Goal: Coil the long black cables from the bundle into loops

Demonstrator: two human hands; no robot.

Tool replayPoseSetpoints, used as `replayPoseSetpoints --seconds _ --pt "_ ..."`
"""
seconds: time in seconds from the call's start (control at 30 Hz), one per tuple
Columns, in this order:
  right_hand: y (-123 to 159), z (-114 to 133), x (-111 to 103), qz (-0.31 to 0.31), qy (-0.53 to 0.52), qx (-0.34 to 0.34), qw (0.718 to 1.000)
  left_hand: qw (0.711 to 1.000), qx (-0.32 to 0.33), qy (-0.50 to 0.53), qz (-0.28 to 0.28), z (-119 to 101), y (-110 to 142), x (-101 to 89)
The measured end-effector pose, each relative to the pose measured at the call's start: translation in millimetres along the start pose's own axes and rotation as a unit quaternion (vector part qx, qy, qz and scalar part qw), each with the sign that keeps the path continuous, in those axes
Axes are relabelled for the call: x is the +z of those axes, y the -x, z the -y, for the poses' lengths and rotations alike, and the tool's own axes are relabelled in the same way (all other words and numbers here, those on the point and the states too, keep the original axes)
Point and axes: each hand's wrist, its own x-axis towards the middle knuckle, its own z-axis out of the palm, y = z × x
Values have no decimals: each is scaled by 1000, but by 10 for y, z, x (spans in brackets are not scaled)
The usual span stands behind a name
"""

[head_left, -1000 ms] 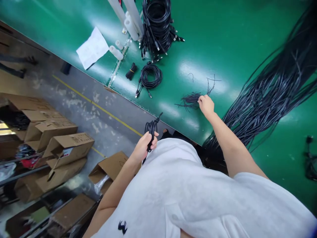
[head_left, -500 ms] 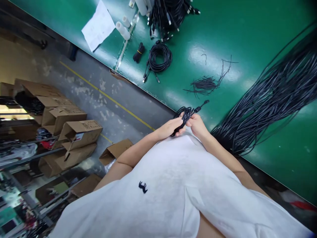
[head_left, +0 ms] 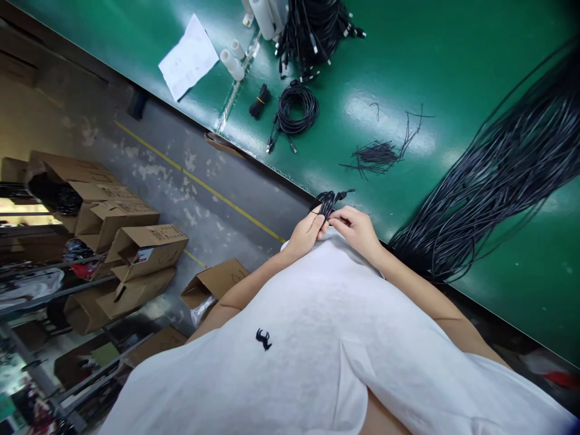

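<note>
A bundled black cable (head_left: pixel 325 204) is wrapped in my left hand (head_left: pixel 307 234), just off the table's edge and close to my shirt. A connector end of this cable sticks out toward the table. My right hand (head_left: pixel 357 228) is closed in a pinch against the near side of the bundle; whatever lies between its fingertips is too small to make out. Beyond my hands, on the green table (head_left: pixel 385 54), lies a loose pile of short black ties (head_left: pixel 377 156). A round coil of black cable (head_left: pixel 296 110) rests farther left, beside a small tied cable bundle (head_left: pixel 260 101).
A thick hank of long black cables (head_left: pixel 493 175) covers the table's right side. Many cables with plugs (head_left: pixel 312 30) are heaped at the back, near white rolls (head_left: pixel 232 64) and a paper sheet (head_left: pixel 189 57). Cardboard boxes (head_left: pixel 147 251) stand on the floor at left.
Both hands have shifted slightly left, and the bundle has turned with its connector end drawn in. My right hand's fingers have moved down to the bundle's near side.
</note>
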Motion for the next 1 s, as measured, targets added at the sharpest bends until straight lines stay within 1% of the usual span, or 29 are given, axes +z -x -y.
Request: replayPoseSetpoints --seconds 0.03,0.07,0.1,0.13,0.2,0.27,0.33,0.4,0.47,0.53,0.57,0.67,0.83,0.9,0.93,1.0 --pt "8 14 -32 -13 92 -49 994 1000 4 -15 7 -10 -11 -22" --pt "4 25 -71 -6 170 -102 980 999 4 -29 19 -15 -28 -48" --pt "-12 34 -115 21 225 -157 961 998 -1 -43 37 -14 -51 -78" --pt "-40 41 -163 64 259 -212 940 997 -8 -55 57 -7 -79 -109" --pt "-117 59 -253 156 293 -307 892 991 -31 -81 99 22 -138 -165" --pt "-191 90 -319 209 333 -368 843 984 -60 -101 137 55 -183 -198" --pt "-235 140 -356 228 393 -415 789 978 -84 -92 166 73 -199 -207" --pt "-248 204 -373 227 439 -454 741 976 -102 -32 191 67 -190 -208" --pt "-249 270 -384 217 462 -481 713 967 -120 59 215 43 -173 -221" --pt "-256 324 -396 201 481 -496 695 953 -140 133 234 13 -166 -254" --pt "-264 346 -402 193 494 -499 685 947 -149 153 239 1 -170 -275" --pt "-290 388 -410 182 517 -511 662 941 -165 170 240 -21 -202 -334" --pt "-304 432 -358 183 522 -515 654 938 -177 171 244 -24 -268 -364" --pt "-320 454 -321 198 525 -513 649 939 -183 158 246 -35 -285 -358" --pt "-331 467 -303 209 520 -513 651 939 -186 147 249 -43 -290 -353" --pt "-360 496 -274 234 509 -496 663 939 -188 125 258 -61 -295 -338"
